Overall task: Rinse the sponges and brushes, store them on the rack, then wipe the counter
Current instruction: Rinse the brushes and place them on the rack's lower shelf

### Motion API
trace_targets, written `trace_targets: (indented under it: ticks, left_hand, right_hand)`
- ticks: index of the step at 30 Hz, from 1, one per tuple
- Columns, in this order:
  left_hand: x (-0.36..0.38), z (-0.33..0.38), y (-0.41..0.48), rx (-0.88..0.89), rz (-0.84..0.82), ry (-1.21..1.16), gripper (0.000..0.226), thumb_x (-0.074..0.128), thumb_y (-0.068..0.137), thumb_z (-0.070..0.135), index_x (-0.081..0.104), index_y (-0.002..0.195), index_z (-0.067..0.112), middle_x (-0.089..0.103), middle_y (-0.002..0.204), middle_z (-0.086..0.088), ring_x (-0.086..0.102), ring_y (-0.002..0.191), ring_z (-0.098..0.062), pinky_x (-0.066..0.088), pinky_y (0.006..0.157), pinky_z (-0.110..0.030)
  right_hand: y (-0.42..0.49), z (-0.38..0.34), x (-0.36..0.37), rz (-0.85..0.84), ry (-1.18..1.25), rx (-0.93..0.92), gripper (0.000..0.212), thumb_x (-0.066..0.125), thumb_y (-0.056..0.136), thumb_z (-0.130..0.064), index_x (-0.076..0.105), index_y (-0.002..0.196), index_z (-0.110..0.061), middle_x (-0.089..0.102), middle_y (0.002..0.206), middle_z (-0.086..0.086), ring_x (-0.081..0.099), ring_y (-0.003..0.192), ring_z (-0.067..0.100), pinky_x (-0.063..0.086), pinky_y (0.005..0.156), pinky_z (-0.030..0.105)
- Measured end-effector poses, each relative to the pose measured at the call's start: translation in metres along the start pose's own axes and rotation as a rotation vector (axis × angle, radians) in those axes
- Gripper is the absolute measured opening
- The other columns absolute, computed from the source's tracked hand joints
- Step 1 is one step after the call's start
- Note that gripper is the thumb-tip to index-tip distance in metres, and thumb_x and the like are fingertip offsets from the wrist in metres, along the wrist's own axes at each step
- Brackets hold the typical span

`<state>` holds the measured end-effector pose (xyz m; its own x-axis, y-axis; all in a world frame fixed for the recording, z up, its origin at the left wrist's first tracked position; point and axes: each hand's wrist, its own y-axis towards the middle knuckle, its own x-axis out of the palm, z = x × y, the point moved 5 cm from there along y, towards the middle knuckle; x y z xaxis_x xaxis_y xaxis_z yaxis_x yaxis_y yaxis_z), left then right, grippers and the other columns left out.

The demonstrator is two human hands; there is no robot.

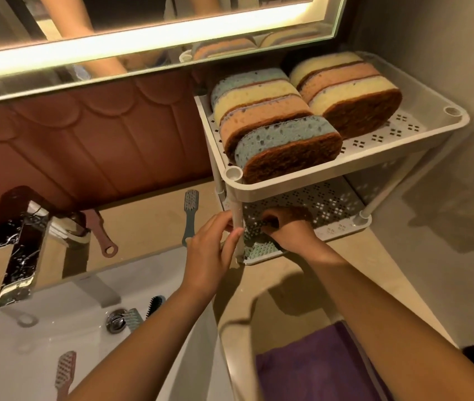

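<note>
Both forearms reach forward to the white perforated plastic two-tier rack [287, 187], the left hand [211, 244] pinching its front corner post [237, 209] while the right hand [286, 227], knuckles up, curls round a pale green bristle brush [258, 246] on the lower shelf.

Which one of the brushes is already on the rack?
The green brush, lying on the lower shelf of the white rack under the right hand. All other brushes lie on the counter or in the sink.
</note>
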<state>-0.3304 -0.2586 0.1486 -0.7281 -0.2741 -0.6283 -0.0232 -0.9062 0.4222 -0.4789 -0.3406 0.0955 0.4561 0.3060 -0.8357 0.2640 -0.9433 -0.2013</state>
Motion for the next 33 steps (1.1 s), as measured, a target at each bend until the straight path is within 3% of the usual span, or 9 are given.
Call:
trace_targets:
  ticks: [4, 9, 11, 17, 21, 24, 29, 33]
  left_hand:
    - [0.0, -0.002, 0.0, -0.003, -0.001, -0.003, 0.029, 0.048, 0.091, 0.03, 0.061, 0.105, 0.008, 0.066, 0.091, -0.006, 0.052, 0.08, -0.005, 0.042, 0.066, -0.021]
    - [0.003, -0.006, -0.002, -0.03, -0.011, 0.006, 0.032, 0.044, 0.092, 0.035, 0.062, 0.104, 0.011, 0.065, 0.088, 0.0, 0.05, 0.076, 0.0, 0.046, 0.062, -0.031]
    - [0.003, -0.007, -0.002, -0.033, -0.006, 0.011, 0.033, 0.043, 0.092, 0.036, 0.062, 0.102, 0.011, 0.064, 0.087, 0.0, 0.05, 0.076, -0.002, 0.044, 0.061, -0.028]
    - [0.001, -0.003, -0.002, -0.024, 0.0, 0.013, 0.035, 0.044, 0.091, 0.035, 0.062, 0.105, 0.01, 0.065, 0.091, -0.001, 0.047, 0.078, 0.003, 0.037, 0.065, -0.008]
    - [0.002, -0.003, -0.004, -0.066, 0.019, 0.015, 0.028, 0.049, 0.093, 0.032, 0.062, 0.108, 0.012, 0.067, 0.095, -0.001, 0.054, 0.078, 0.0, 0.046, 0.066, -0.02]
    - [0.001, 0.0, -0.003, -0.085, 0.023, 0.027, 0.024, 0.053, 0.093, 0.026, 0.062, 0.112, 0.014, 0.068, 0.1, -0.001, 0.06, 0.081, -0.008, 0.049, 0.068, -0.023]
    - [-0.001, 0.002, -0.001, -0.116, -0.029, 0.065, 0.024, 0.051, 0.094, 0.03, 0.061, 0.112, 0.017, 0.068, 0.102, 0.001, 0.064, 0.085, -0.015, 0.053, 0.072, -0.033]
    - [-0.005, -0.002, -0.004, -0.336, -0.065, -0.127, 0.024, 0.059, 0.089, 0.026, 0.059, 0.11, 0.014, 0.063, 0.091, 0.003, 0.058, 0.085, -0.008, 0.048, 0.071, -0.018]
  right_hand:
    - [0.016, -0.001, 0.01, -0.066, -0.089, -0.002, 0.018, 0.059, 0.088, -0.028, 0.068, 0.102, -0.022, 0.068, 0.109, 0.005, 0.058, 0.105, 0.027, 0.043, 0.097, 0.041]
    - [0.017, 0.002, 0.02, -0.099, -0.159, 0.01, 0.016, 0.056, 0.089, -0.027, 0.07, 0.097, -0.025, 0.067, 0.105, 0.006, 0.06, 0.1, 0.029, 0.046, 0.092, 0.041]
    - [0.016, 0.003, 0.022, -0.088, -0.14, 0.017, 0.016, 0.056, 0.089, -0.026, 0.07, 0.097, -0.027, 0.067, 0.106, 0.005, 0.06, 0.101, 0.029, 0.047, 0.092, 0.041]
    - [0.007, 0.009, 0.023, -0.07, -0.095, 0.018, 0.028, 0.058, 0.088, -0.026, 0.064, 0.115, -0.033, 0.064, 0.117, 0.004, 0.057, 0.108, 0.027, 0.048, 0.091, 0.038]
    - [-0.006, 0.008, 0.023, -0.025, -0.013, 0.016, 0.041, 0.057, 0.089, -0.027, 0.051, 0.13, -0.032, 0.061, 0.123, 0.005, 0.053, 0.116, 0.029, 0.041, 0.098, 0.042]
    - [-0.02, 0.001, 0.019, -0.003, -0.011, 0.004, 0.028, 0.053, 0.092, -0.032, 0.061, 0.118, -0.026, 0.068, 0.108, 0.008, 0.057, 0.106, 0.031, 0.04, 0.092, 0.039]
    - [-0.047, -0.01, 0.017, 0.025, 0.206, 0.013, 0.021, 0.047, 0.092, -0.019, 0.067, 0.098, -0.021, 0.07, 0.095, 0.004, 0.062, 0.09, 0.025, 0.052, 0.08, 0.041]
    - [-0.069, -0.028, 0.021, -0.063, 0.264, -0.058, 0.016, 0.051, 0.09, -0.022, 0.065, 0.085, -0.026, 0.067, 0.085, -0.002, 0.06, 0.082, 0.018, 0.05, 0.075, 0.039]
